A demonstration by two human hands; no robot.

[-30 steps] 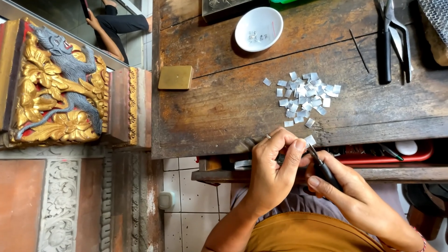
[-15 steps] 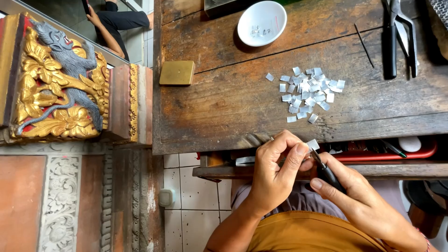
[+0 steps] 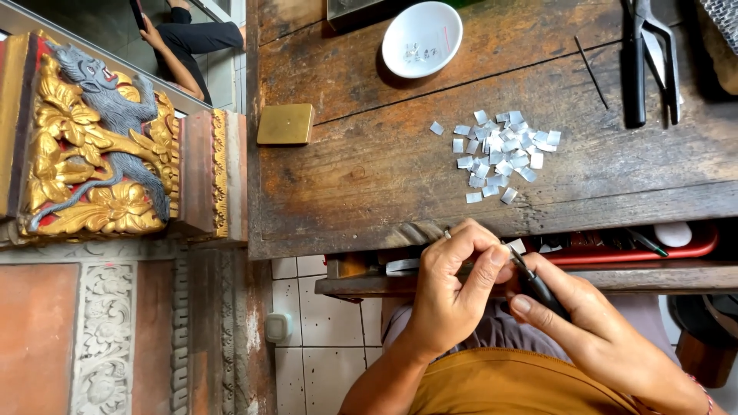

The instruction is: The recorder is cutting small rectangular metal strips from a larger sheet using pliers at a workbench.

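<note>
My left hand (image 3: 455, 286) is closed at the front edge of the wooden workbench (image 3: 361, 177), its fingertips pinching a small silver square (image 3: 516, 246). My right hand (image 3: 592, 323) grips a dark-handled pair of pliers (image 3: 536, 286) whose tip meets that square. Both hands touch each other just below the bench edge, above my lap. A heap of several small silver squares (image 3: 503, 154) lies on the bench a little beyond the hands.
A white dish (image 3: 422, 38) stands at the bench's far side, a brass block (image 3: 285, 124) near its left edge, black shears (image 3: 649, 54) at the right. A red tray (image 3: 638, 250) sits in the drawer under the bench. A carved gilded panel (image 3: 92, 154) stands left; another person sits beyond it.
Both hands stay together at the bench edge; the fingers have shifted only slightly around the small silver square.
</note>
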